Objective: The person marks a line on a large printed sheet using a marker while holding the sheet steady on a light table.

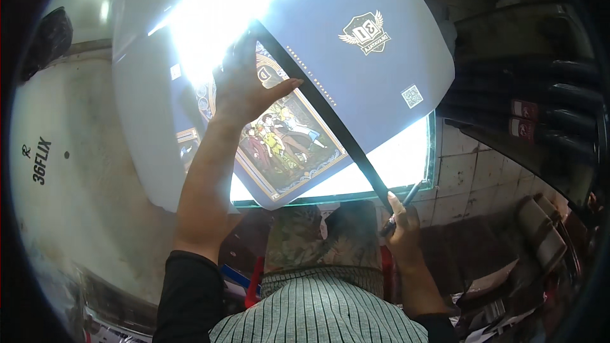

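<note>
A large dark blue printed sheet [381,89] lies across a brightly lit glass-topped panel [406,152]. It bears a winged emblem, a square code and a framed picture of cartoon figures. A long black straightedge [343,140] runs slantwise over the sheet, beside the framed picture. My left hand [244,92] presses on it, open, with the thumb stretched across the straightedge; glare washes out the other fingertips. At the straightedge's near end, my right hand [405,225] is closed around a slim dark pen-like tool [414,192], a fingertip touching the straightedge. The tool's exact kind is unclear.
A pale board or tabletop [82,152] with dark lettering stands at the left. Dark rolls [540,111] lie at the right beside tiled floor [460,165]. My lap and a red seat edge [255,279] are below the panel's near edge. Brown boxes [473,257] sit at lower right.
</note>
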A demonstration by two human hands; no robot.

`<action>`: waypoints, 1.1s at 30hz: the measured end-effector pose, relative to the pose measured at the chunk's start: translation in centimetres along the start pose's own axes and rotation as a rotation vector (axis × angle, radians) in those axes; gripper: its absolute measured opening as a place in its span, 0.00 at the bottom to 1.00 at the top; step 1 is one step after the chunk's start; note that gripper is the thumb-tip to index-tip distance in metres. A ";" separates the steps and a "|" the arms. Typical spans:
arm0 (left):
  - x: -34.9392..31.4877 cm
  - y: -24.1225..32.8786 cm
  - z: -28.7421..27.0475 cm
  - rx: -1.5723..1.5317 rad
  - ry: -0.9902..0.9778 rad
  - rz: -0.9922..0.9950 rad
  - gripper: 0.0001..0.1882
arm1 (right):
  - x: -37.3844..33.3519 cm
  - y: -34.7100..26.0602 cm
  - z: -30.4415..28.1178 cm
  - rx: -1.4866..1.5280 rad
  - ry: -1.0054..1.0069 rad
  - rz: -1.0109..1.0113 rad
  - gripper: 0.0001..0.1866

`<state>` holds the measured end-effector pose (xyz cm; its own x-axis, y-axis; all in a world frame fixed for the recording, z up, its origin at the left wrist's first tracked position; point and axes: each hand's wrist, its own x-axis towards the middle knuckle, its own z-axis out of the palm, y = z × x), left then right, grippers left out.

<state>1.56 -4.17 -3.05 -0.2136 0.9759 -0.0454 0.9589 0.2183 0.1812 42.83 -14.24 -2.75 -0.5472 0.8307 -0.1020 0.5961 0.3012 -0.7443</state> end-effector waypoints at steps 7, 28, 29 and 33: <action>-0.1 -0.1 0.1 0.016 0.002 0.009 0.65 | 0.0 0.2 0.4 -0.008 0.039 -0.014 0.31; 0.5 0.8 -0.9 -0.002 -0.064 -0.022 0.69 | -0.1 1.1 -0.4 -0.091 -0.021 -0.069 0.27; 0.7 1.1 -1.4 -0.002 -0.061 -0.027 0.69 | -0.1 1.4 -0.5 -0.091 -0.024 -0.074 0.27; 1.4 1.7 -4.0 -0.087 -0.224 -0.147 0.70 | -0.9 2.8 -2.5 0.025 0.407 0.214 0.35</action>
<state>2.15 -2.38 1.09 -0.2932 0.9104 -0.2917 0.8990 0.3664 0.2399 46.45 -12.95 -3.06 -0.1349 0.9908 0.0084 0.6536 0.0953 -0.7508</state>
